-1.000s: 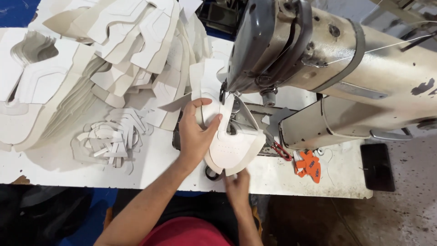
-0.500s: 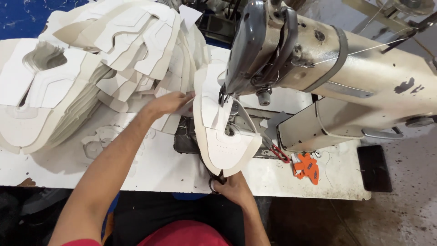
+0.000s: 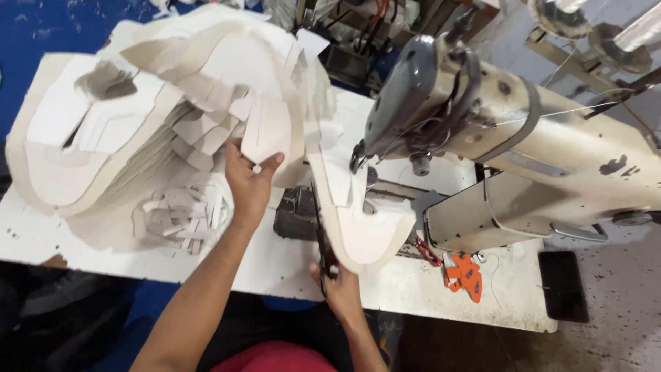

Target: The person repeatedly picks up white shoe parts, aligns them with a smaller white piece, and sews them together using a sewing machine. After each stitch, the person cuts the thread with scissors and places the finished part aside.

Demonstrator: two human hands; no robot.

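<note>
Head view, looking down at the white table (image 3: 227,265).

Your left hand (image 3: 249,184) was raised over the table, fingers (image 3: 268,163) pinching the lower edge of a small white cut piece (image 3: 267,132). That piece sat at the front of the large stack of white and cream cut pieces (image 3: 103,138), which covered the left part of the table and leaned toward the machine.

Your right hand (image 3: 339,286) was at the near table edge, fingers closed around the handles of black scissors (image 3: 321,234). The blades pointed away from you and ran along the left edge of the white shoe-upper piece (image 3: 358,213). That piece lay under the head of the beige sewing machine (image 3: 523,145), its curved end hanging toward you, just above your right hand.

Loose white trimmings (image 3: 180,217) lay on the table below the stack, just left of your left forearm. A small orange tool (image 3: 463,274) lay on the table near the machine base, to the right of the shoe-upper piece.
</note>
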